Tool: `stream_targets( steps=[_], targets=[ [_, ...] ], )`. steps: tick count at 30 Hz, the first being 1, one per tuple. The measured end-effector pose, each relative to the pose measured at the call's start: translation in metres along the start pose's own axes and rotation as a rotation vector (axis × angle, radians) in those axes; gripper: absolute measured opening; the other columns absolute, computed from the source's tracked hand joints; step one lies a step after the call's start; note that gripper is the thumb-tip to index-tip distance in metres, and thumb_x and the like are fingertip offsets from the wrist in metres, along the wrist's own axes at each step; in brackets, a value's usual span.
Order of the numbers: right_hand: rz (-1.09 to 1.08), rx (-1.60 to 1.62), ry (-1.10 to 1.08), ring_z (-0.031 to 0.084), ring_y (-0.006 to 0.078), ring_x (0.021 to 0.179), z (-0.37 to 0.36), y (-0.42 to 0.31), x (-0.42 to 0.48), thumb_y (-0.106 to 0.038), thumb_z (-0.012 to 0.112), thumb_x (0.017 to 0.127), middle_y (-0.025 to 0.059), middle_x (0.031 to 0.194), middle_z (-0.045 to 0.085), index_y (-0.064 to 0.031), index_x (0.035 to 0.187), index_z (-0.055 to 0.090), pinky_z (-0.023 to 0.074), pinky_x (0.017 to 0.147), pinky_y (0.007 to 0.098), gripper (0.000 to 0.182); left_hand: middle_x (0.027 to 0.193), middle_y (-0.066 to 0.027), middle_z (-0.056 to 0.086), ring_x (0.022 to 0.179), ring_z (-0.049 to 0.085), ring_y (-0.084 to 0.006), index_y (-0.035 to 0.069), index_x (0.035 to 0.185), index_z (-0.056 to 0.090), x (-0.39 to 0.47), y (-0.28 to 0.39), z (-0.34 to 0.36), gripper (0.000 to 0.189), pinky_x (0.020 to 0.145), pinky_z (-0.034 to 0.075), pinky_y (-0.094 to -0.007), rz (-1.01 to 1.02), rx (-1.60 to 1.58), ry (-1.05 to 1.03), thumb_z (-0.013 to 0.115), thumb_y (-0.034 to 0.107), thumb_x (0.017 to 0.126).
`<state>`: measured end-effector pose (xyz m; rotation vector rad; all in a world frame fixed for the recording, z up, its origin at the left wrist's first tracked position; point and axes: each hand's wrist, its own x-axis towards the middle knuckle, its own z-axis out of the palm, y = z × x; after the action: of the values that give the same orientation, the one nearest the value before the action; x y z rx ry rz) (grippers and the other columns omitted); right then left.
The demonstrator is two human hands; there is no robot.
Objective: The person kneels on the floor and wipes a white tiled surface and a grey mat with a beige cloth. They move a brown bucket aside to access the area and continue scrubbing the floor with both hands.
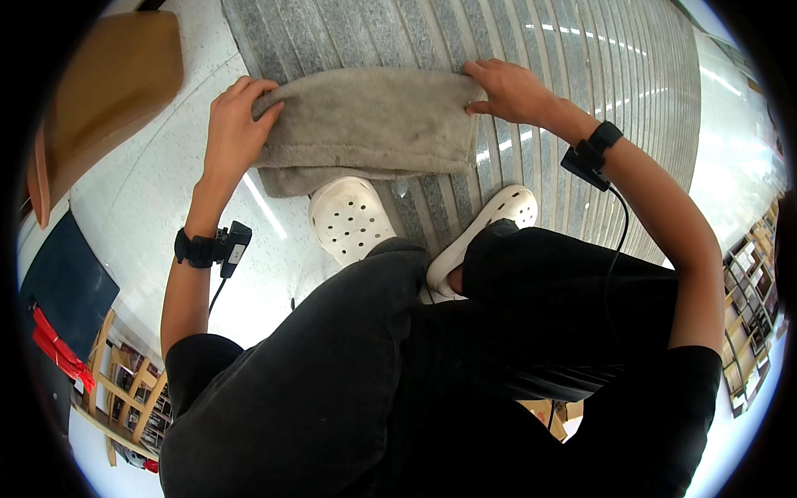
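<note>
A grey-brown cloth towel (373,121), folded over, lies on the grey ribbed floor mat (398,37) in front of my feet. My left hand (240,121) pinches its upper left corner between thumb and fingers. At the upper right corner is my right hand (510,90), thumb and forefinger spread along the edge; whether they grip the cloth is not clear. A lower layer of the towel sticks out beneath the top one at the left, beside my white perforated clog (348,218). The other white clog (514,205) stands on the mat.
A brown curved piece of furniture (118,87) stands at the upper left, with a dark panel (68,280) and a red strap bundle (59,352) below it. Wooden racks (134,398) hold goods at the lower left, and another rack (750,305) is at the right. Glossy pale floor surrounds the mat.
</note>
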<state>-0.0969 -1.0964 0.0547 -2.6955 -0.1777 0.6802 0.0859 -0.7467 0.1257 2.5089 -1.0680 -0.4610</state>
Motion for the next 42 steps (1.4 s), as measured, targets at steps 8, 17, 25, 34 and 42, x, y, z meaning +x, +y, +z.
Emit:
stream_targets(
  steps=[8,17,25,34,42],
  targets=[
    [-0.093,0.172,-0.097,0.062,0.0324,0.097,-0.008,0.017,0.005,-0.023,0.072,0.088,0.0145,0.102,0.063,-0.0054,0.114,0.056,0.0505,0.084,0.0437,0.035,0.093,-0.0133,0.064,0.087,0.062,-0.0334,-0.001,0.101,0.066,0.000,0.000,-0.005,0.022,0.079,0.049,-0.0377,0.022,-0.049,0.028,0.072,0.008,0.081],
    [0.072,0.295,-0.570,0.063,0.0269,0.065,-0.053,0.024,0.023,-0.026,0.065,0.093,0.0130,0.066,0.062,-0.0001,0.075,0.066,0.0481,0.066,0.0408,0.031,0.082,0.0003,0.062,0.080,0.055,-0.0082,0.005,0.089,0.064,0.007,0.023,-0.041,0.018,0.078,0.044,-0.0263,-0.286,-0.720,-0.420,0.073,0.020,0.085],
    [0.329,-0.207,0.443,0.066,0.0378,0.089,-0.036,0.016,0.073,-0.012,0.061,0.077,0.0162,0.091,0.069,-0.0072,0.099,0.069,0.0537,0.069,0.0475,0.023,0.107,-0.0080,0.066,0.099,0.062,-0.0222,0.005,0.111,0.064,0.044,0.005,-0.020,0.029,0.087,0.047,-0.0320,-0.081,-0.166,0.119,0.070,0.013,0.084],
    [0.896,0.330,0.833,0.031,0.0416,0.139,0.049,-0.160,0.067,-0.023,0.059,0.092,0.0247,0.149,0.034,0.0034,0.146,0.036,0.0253,0.111,0.0581,0.064,0.141,-0.0140,0.047,0.132,0.041,-0.0346,0.004,0.129,0.057,-0.018,0.072,0.033,0.043,0.107,0.033,-0.0507,0.077,0.237,-0.175,0.062,0.018,0.089],
    [0.836,0.270,0.826,0.038,0.0397,0.129,0.045,-0.146,0.075,-0.018,0.058,0.089,0.0201,0.141,0.042,-0.0013,0.138,0.052,0.0250,0.107,0.0542,0.052,0.157,-0.0067,0.034,0.144,0.028,-0.0331,0.005,0.142,0.047,-0.006,0.075,0.036,0.053,0.113,0.024,-0.0586,0.131,0.246,-0.280,0.059,0.023,0.094]
  ],
)
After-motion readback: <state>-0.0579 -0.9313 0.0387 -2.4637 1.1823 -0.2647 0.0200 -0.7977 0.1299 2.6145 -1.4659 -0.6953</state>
